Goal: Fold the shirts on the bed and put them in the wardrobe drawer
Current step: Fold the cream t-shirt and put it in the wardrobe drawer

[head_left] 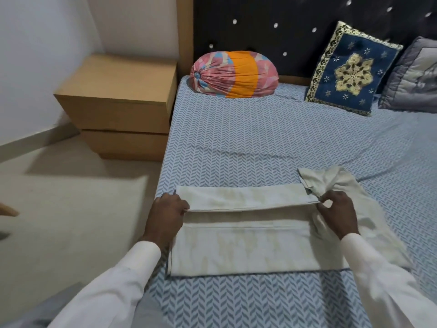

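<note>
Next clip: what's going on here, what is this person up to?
A person in white sleeves is folding a pale shirt that lies flat on the bed. The left hand grips the left end of a lengthwise fold and the right hand pinches its right end, where loose fabric is bunched. The fold is only partly made, and no wardrobe drawer is in view. A bolster and a blue cushion sit by the headboard.

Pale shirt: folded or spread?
Partly folded. The shirt has one long fold laid over; left hand and right hand pinch its ends; its right end lies bunched.
</note>
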Demonstrator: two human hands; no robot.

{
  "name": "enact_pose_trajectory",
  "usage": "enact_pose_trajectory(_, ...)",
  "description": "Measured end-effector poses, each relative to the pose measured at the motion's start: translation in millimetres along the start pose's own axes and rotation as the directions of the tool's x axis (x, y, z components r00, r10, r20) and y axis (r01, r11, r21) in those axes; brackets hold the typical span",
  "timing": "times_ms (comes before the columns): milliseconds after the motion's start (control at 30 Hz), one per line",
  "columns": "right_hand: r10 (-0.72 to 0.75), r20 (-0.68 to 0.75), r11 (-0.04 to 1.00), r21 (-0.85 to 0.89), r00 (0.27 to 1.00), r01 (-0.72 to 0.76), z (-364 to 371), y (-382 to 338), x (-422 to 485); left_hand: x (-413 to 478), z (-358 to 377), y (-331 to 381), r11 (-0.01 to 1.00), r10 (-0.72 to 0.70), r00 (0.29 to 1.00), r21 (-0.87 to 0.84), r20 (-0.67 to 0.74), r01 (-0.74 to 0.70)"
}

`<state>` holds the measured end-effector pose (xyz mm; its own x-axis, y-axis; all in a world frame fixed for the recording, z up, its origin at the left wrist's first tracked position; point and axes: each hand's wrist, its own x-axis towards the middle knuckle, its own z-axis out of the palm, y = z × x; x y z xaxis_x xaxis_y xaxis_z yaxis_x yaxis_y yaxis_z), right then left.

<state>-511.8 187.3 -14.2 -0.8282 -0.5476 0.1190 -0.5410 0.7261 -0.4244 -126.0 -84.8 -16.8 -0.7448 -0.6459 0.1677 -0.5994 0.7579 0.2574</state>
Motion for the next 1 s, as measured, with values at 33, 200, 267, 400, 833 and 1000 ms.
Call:
enact_pose_trajectory(33,0.000,0.002,1.000,-0.001,1.000,0.000,0.0,-0.6,-7.3,-8.9,-0.4,2.1,1.000,-0.007,1.000,-0.004,-0.001,0.007)
enact_pose_trajectory(200,0.043,0.002,0.998,0.037,0.999,-0.043,-3.7,-1.3,-30.9,-37.8,-1.8,11.2,0.999,-0.030,0.999,0.013,0.013,0.030)
enact_pose_trajectory(267,0.069,-0.010,0.996,0.050,0.998,-0.069,-4.9,-0.8,-35.4,-43.9,1.8,12.1,0.999,-0.019,1.000,0.027,0.022,0.019)
enact_pose_trajectory(400,0.063,0.024,0.998,0.006,0.998,-0.063,-2.7,0.2,-40.7,-48.7,6.6,12.1,0.994,-0.067,0.996,0.088,0.060,0.062)
enact_pose_trajectory(833,-0.283,0.127,0.846,-0.433,0.951,0.309,59.6,-69.4,-37.4,-3.5,57.6,70.3,0.960,-0.280,0.901,0.098,0.332,0.262)
enact_pose_trajectory(1000,-0.043,0.119,0.837,-0.537,0.992,0.101,53.1,-50.1,5.7,22.8,56.2,92.3,0.927,-0.376,0.856,0.153,0.355,0.344)
